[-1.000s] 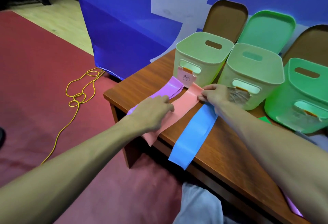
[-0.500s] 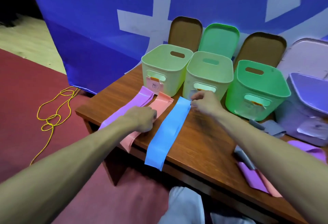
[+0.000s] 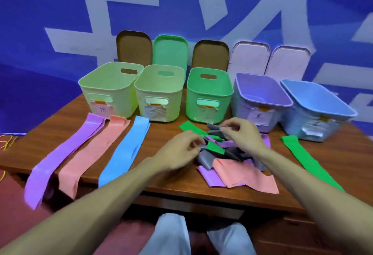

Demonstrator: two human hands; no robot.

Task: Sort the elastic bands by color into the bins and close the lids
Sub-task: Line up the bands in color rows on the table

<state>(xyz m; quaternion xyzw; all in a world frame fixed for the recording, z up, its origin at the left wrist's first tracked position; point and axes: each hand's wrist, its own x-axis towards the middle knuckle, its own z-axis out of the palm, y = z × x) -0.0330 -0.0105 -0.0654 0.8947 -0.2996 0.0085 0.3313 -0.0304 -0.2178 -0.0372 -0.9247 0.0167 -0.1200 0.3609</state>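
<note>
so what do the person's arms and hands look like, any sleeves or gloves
The left arm and right arm are bare up to the picture's edge; no sleeve shows. The left hand and right hand wear no gloves, and no watch or ring is visible, though both are a little blurred. Pale trousers cover the knees.

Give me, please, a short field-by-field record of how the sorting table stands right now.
Bins: five in a row, all open: pale green bin, second pale green bin, green bin, purple bin, blue bin.
Lids: five lids leaning on the wall behind.
Laid out left: purple band, pink band, blue band, overhanging the table edge.
Laid out right: green band.
Pile: mixed grey, green, purple and pink bands, centre.
Left hand: in the pile; grip blurred.
Right hand: pinches a grey band.
</note>
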